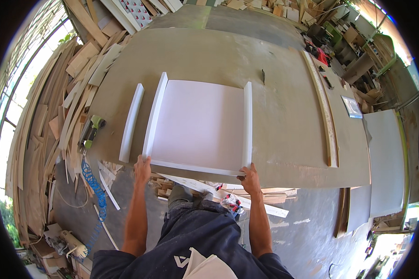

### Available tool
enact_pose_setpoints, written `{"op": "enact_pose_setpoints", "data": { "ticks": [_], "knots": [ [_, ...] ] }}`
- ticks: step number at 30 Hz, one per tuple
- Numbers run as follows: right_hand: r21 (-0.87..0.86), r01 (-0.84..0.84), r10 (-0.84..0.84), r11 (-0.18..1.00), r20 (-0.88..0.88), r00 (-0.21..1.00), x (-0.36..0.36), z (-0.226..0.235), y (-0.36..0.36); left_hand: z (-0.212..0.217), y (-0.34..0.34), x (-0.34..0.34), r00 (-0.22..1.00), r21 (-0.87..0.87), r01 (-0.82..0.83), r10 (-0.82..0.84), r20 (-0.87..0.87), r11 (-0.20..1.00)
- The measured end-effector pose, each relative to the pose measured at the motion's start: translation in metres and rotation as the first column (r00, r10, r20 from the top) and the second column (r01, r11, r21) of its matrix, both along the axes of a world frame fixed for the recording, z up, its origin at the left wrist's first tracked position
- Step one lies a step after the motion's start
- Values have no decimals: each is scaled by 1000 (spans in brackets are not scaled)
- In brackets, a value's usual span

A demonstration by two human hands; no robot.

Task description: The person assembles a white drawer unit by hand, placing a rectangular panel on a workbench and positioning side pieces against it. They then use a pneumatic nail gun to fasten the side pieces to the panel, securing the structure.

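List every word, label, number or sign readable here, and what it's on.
Dark shirt: white mark on it, not copied here.
Patterned sheet: red marks, too small to read.
Flat packet: too blurred to read.
White panel: no writing seen.

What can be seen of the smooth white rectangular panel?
The smooth white rectangular panel looks like coated board and appears to lie flat on the broad brown worktable, near the table's closest edge. Raised white boards line its left and right sides; the far side has none. The left hand and right hand touch its near corners.
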State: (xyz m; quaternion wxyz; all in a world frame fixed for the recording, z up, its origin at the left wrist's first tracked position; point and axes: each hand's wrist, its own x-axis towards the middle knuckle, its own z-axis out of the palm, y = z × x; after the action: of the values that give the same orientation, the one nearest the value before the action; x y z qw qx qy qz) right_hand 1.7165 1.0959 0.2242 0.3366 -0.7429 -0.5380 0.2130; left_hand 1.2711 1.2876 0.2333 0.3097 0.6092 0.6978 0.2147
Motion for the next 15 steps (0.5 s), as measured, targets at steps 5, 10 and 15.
{"op": "enact_pose_setpoints", "data": {
  "ticks": [5,10,15],
  "knots": [
    [48,3,-7,999,81,997,-9,4,-1,-5,-2,3,998,31,-53,52,17,998],
    [76,42,-53,996,141,989,-20,14,-9,-13,-3,3,998,137,-55,49,48,989],
    [59,-4,-9,998,206,979,-12,-3,-18,-20,4,-7,986,138,34,-56,158,990]
  ]
}}
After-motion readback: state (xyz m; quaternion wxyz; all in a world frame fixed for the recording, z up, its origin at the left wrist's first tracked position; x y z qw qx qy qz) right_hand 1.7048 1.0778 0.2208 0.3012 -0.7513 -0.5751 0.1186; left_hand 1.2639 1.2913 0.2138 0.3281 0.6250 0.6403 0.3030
